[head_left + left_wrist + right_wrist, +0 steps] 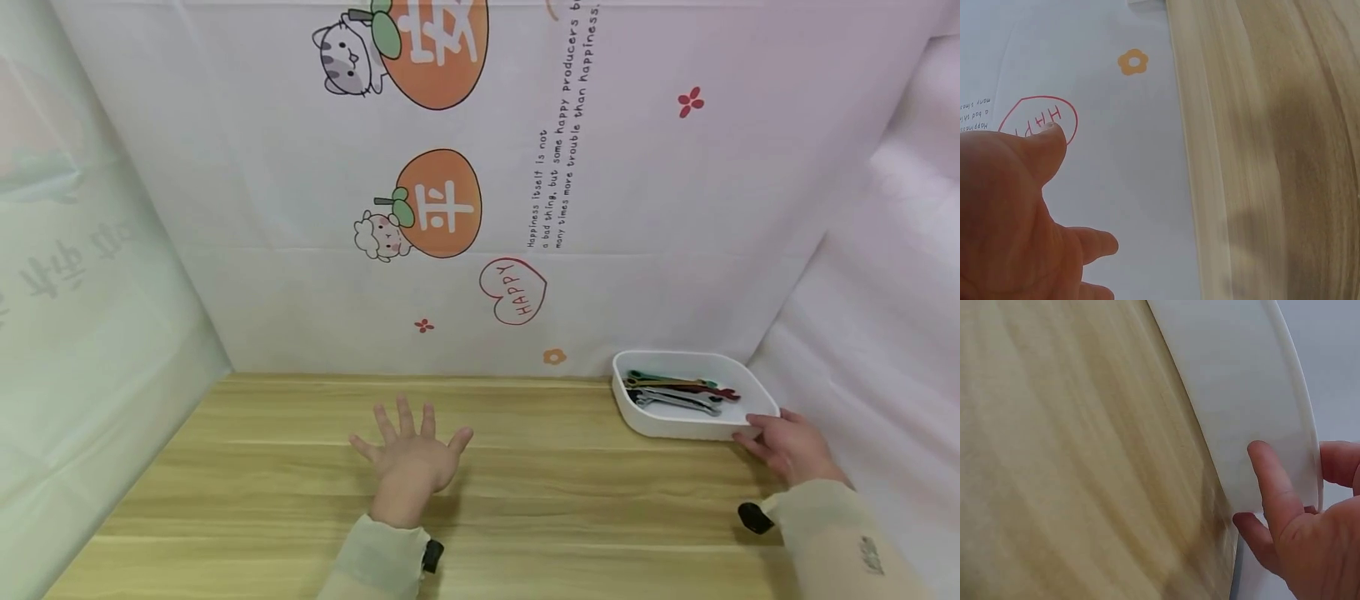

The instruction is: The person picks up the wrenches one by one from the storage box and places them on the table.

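A white plastic tray (678,427) with rounded corners sits at the back right of the table. Several wrenches (678,402), silver and coloured, lie in a heap toward its left side. My right hand (797,447) grips the tray's near right corner. In the right wrist view, fingers (1271,481) press along the outside of the tray wall (1229,381), and another digit reaches over the rim. My left hand (411,460) is held out over the middle of the table, fingers spread wide, holding nothing. Its thumb (1050,150) sticks out in the left wrist view.
The wood-grain table (570,500) meets a white printed cloth (600,300) at the back. Pale cloth also hangs at the left side (90,275) and right side (877,333), the right one close beside my right hand.
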Demonstrator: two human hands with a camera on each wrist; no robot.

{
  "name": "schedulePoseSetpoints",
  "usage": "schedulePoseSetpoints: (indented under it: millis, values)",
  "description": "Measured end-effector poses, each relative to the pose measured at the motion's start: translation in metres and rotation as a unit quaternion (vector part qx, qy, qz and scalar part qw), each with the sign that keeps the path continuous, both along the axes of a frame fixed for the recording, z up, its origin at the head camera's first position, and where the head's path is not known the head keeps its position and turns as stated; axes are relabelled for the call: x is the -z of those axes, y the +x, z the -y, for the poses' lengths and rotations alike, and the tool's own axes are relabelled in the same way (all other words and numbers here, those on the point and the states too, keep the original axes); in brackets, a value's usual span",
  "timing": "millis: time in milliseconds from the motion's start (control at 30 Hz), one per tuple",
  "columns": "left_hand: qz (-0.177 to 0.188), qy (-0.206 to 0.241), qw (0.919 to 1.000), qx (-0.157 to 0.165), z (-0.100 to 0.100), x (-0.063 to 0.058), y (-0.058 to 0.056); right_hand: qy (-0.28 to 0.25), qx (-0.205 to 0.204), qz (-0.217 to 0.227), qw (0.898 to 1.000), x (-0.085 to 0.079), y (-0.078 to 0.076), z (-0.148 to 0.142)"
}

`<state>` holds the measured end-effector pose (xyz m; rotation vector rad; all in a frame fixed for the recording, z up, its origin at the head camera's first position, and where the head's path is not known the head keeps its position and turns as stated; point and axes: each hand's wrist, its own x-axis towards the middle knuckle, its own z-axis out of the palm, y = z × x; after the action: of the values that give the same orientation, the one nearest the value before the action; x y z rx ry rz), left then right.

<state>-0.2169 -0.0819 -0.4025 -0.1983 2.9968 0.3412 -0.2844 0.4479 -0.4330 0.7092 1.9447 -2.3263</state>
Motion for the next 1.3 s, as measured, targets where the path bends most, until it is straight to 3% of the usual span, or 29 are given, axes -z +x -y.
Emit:
schedulePoseSetpoints:
  millis: [167,333,500,800,1300]
  values:
    - [0.004,0.000,1.0000,0.002,0.000,0.000,0.001,0.021,-0.011,0.015,1.000,-0.001,0.006,0.006]
    - [0.003,0.003,1.0000,0.004,-0.001,0.001,0.002,0.050,-0.070,0.036,0.996,-0.004,0.010,0.000]
    - [0.004,0.008,0.9999,0.010,-0.002,0.003,0.003,0.131,-0.111,0.034,0.985,-0.006,0.011,-0.011]
    - [0.006,0.013,0.9999,0.009,-0.002,0.005,0.003,0.116,-0.102,0.040,0.987,-0.006,0.019,-0.008]
    - [0.005,0.012,0.9999,0.010,-0.003,0.005,0.001,0.135,-0.102,-0.001,0.986,0.002,0.063,0.038]
